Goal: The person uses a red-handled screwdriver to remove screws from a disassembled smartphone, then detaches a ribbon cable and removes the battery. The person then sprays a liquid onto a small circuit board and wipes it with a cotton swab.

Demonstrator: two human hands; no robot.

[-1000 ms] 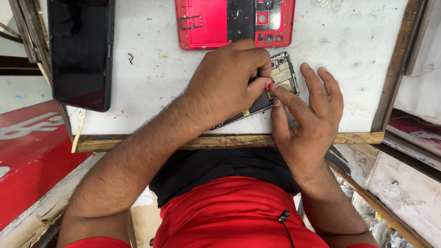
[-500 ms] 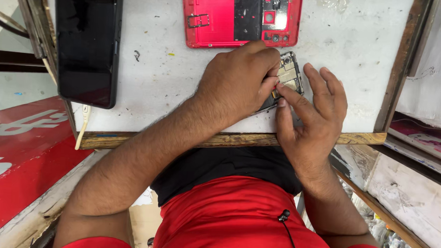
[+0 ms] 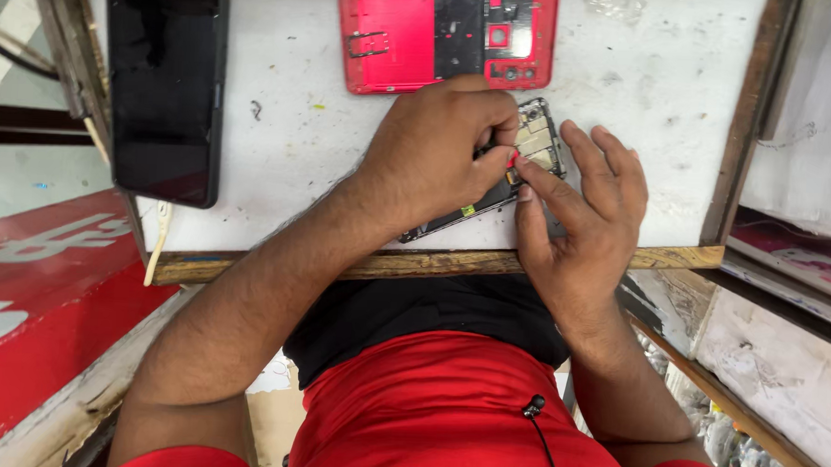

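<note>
- Left hand (image 3: pixel 437 160): fingers (image 3: pixel 493 162) pressed together, pinching a small red-tipped tool (image 3: pixel 512 158) against the opened phone body (image 3: pixel 521 159). What lies under the tip is hidden by the knuckles.
- Right hand (image 3: pixel 580 217): fingers (image 3: pixel 614 172) spread flat over the right side of the phone body, thumb laid along it toward the tool tip; pinching nothing, steadying only.
- Phone body lies on the white desk (image 3: pixel 647 75), near its front wooden edge, tilted, the exposed circuit board end pointing far-right. Most of it is covered by the left hand.
- Judged step: fine work at the board end of the open phone, tool applied, other hand bracing.
- Judged need for the next move: small, controlled force at the tip while the right hand keeps the body from sliding on the desk; the body sits close to the desk edge.
- Outward: red back cover (image 3: pixel 448 34), inner side up, just beyond the left hand at the far edge.
- Far left: dark phone (image 3: pixel 165 82), screen up, well apart from the work.
</note>
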